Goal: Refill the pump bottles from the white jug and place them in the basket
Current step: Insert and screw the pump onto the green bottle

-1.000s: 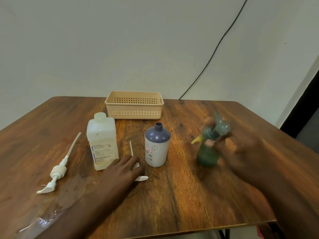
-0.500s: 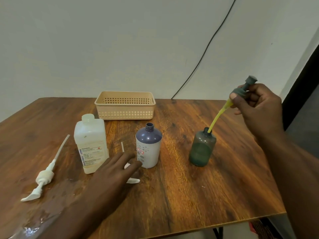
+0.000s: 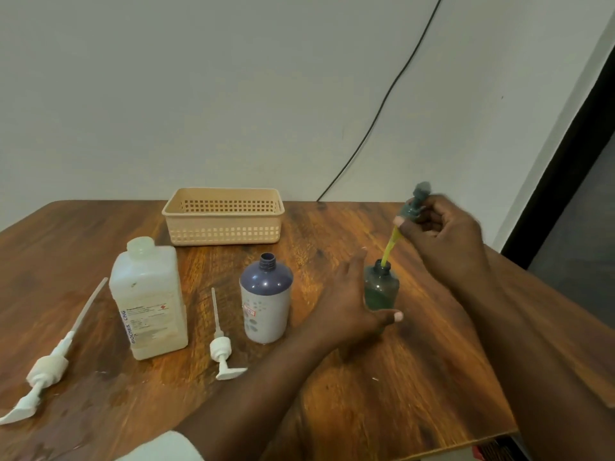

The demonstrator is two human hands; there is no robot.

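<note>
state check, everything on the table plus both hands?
white jug: upright, uncapped
purple bottle: upright, open, pump out
green bottle: upright, open, tube tip in neck
green pump: lifted, in right hand
left hand: open around green bottle, contact unclear
small white pump: lying on table
large white pump: lying on table
basket: nothing visible inside

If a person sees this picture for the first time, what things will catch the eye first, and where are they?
The right hand holds a dark green pump top above the small green bottle on the right side of the table, its yellow tube entering the bottle's neck, while the left hand wraps around the bottle. Left of them stand an open purple-topped bottle and the white jug; a beige basket sits behind.
</note>
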